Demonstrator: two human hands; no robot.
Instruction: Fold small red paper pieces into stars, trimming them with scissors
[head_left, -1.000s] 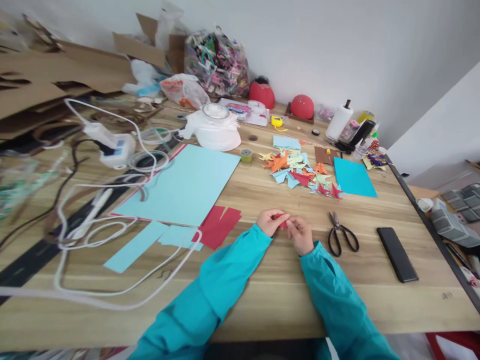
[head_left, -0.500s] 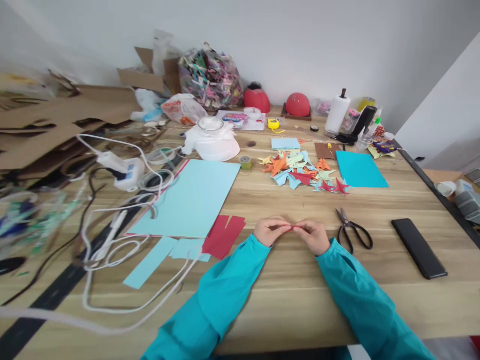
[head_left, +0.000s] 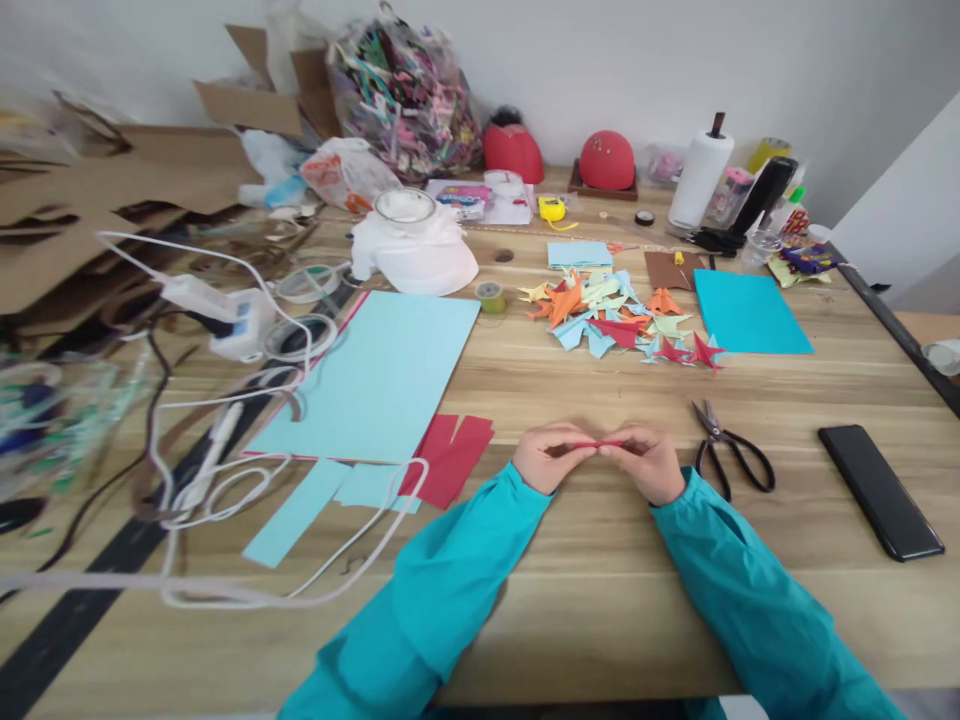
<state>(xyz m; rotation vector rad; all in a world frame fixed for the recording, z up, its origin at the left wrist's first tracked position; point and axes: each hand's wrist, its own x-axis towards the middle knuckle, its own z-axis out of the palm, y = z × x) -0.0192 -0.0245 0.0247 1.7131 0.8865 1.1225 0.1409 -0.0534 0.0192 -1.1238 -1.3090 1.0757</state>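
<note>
Red paper point(head_left: 598, 445) is pinched in the grip of both left hand point(head_left: 546, 457) and right hand point(head_left: 648, 462), left of the black-handled scissors point(head_left: 715, 431). Beyond the scissors, leftward, folded paper figures point(head_left: 619, 331) lie heaped on the table point(head_left: 577, 600); rightward lies a black smartphone point(head_left: 879, 492).

2 grips point(head_left: 549, 456) point(head_left: 649, 462) pinch red paper point(head_left: 598, 444).

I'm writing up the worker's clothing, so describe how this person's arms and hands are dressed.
The left arm wears a long, loose, bright teal fabric sleeve; the right arm wears a matching teal sleeve. Both look creased and narrow toward the wrists, with no markings visible. The left hand and right hand are ungloved.
</note>
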